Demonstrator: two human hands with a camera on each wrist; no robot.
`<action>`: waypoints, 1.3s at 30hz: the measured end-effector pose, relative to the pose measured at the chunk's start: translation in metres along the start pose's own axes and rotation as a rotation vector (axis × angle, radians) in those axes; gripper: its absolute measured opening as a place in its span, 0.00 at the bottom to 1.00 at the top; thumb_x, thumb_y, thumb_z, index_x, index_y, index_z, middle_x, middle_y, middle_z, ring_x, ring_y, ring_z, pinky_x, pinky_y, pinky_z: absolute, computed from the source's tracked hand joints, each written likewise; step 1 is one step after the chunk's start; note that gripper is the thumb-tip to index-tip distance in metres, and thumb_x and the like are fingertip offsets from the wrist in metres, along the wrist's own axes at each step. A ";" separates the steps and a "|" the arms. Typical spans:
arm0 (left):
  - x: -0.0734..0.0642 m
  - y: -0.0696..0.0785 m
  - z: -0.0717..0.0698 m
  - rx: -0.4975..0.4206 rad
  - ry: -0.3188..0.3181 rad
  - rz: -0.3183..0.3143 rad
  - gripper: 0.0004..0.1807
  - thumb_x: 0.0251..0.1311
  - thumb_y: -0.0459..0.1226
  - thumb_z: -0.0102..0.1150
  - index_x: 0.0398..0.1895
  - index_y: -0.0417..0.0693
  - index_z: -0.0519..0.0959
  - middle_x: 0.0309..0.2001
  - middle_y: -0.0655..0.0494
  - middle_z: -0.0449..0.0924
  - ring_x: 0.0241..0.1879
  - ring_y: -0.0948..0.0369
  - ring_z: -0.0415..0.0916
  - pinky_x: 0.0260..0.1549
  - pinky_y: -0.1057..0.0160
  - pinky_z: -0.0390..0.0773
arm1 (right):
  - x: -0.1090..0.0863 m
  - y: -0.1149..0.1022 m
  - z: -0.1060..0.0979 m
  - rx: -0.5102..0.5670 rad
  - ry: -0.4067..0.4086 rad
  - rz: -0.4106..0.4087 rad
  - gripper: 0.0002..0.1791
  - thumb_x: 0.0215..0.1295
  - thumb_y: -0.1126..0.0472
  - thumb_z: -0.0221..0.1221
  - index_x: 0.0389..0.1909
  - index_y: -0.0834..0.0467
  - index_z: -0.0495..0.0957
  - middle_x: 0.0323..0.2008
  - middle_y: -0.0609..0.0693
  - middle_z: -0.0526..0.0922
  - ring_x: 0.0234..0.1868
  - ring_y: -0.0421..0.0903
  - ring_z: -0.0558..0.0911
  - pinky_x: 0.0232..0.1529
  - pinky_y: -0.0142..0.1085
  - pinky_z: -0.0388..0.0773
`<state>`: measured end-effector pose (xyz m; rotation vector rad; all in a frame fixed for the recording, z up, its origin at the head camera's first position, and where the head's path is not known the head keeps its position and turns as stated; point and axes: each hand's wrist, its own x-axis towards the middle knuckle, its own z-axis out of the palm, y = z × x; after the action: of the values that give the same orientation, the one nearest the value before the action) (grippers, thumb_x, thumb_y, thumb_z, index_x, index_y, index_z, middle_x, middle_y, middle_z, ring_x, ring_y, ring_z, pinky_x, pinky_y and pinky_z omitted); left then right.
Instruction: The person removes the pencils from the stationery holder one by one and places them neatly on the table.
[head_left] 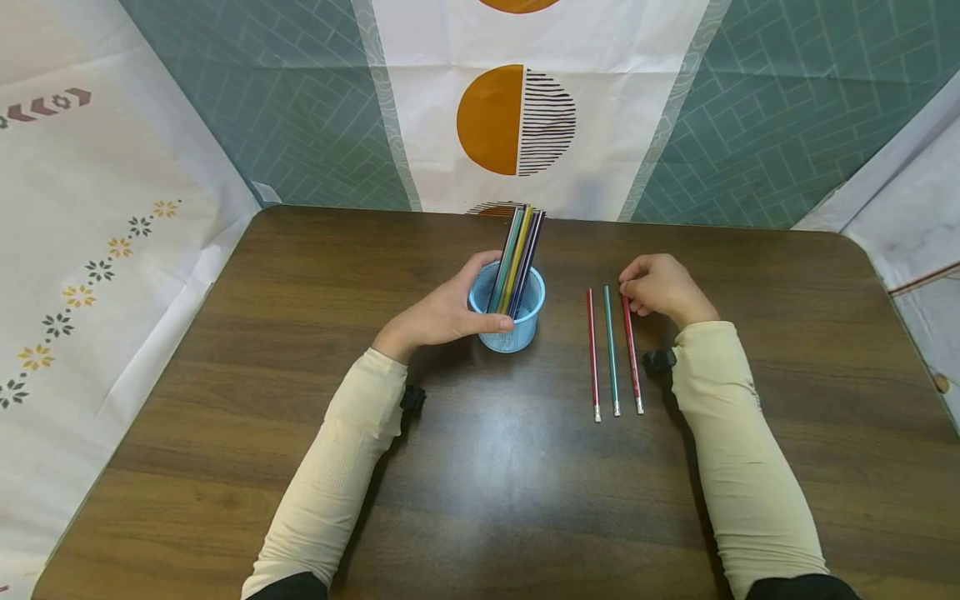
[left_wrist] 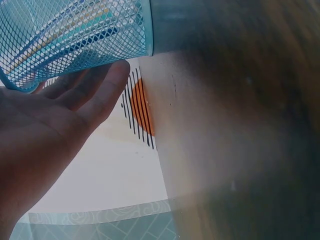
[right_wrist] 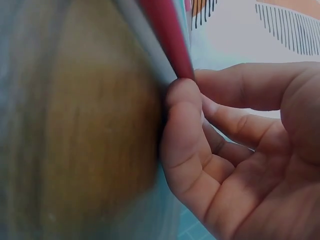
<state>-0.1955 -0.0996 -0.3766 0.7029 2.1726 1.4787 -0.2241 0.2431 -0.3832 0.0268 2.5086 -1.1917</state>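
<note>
My left hand (head_left: 442,312) grips a light blue mesh pencil cup (head_left: 517,340), thumb on the near side and fingers around the far side. Several pencils (head_left: 519,258) lean in it, in dark, teal and yellow colours; the mesh wall (left_wrist: 110,47) lets them show in the left wrist view. On the table to the right, my right hand (head_left: 663,287) pinches the far end of a red pencil (head_left: 632,350) between thumb and finger. Left of that lie a teal pencil (head_left: 611,350) and another red pencil (head_left: 592,354), roughly parallel, white eraser ends toward me.
The brown wooden table (head_left: 480,500) carries all of this. A patterned cloth (head_left: 420,92) hangs behind its far edge, with white cloth (head_left: 97,208) along the left side. Dark wrist cameras (head_left: 659,361) sit at both sleeves.
</note>
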 end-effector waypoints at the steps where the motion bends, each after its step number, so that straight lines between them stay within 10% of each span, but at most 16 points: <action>1: 0.000 0.000 0.000 0.002 -0.001 0.000 0.53 0.57 0.47 0.73 0.79 0.56 0.48 0.64 0.47 0.66 0.60 0.53 0.68 0.60 0.52 0.70 | 0.000 0.000 0.001 -0.009 0.000 0.001 0.10 0.70 0.69 0.56 0.48 0.71 0.75 0.33 0.59 0.79 0.26 0.46 0.80 0.27 0.34 0.81; 26: -0.001 -0.001 0.000 0.011 0.004 0.000 0.52 0.58 0.45 0.73 0.79 0.57 0.48 0.65 0.48 0.65 0.60 0.53 0.67 0.60 0.52 0.71 | -0.001 -0.005 0.004 -0.054 0.020 -0.011 0.10 0.71 0.68 0.57 0.49 0.70 0.74 0.36 0.62 0.78 0.26 0.48 0.80 0.27 0.35 0.80; 39: 0.000 -0.001 -0.001 0.039 0.009 0.020 0.54 0.57 0.47 0.74 0.80 0.60 0.47 0.68 0.50 0.63 0.62 0.55 0.66 0.61 0.52 0.69 | -0.030 -0.064 0.020 0.104 0.102 -0.393 0.30 0.75 0.66 0.55 0.75 0.50 0.65 0.45 0.60 0.80 0.36 0.56 0.84 0.35 0.40 0.83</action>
<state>-0.1965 -0.1009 -0.3770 0.7352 2.2124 1.4559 -0.2010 0.1908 -0.3373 -0.4061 2.6146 -1.5031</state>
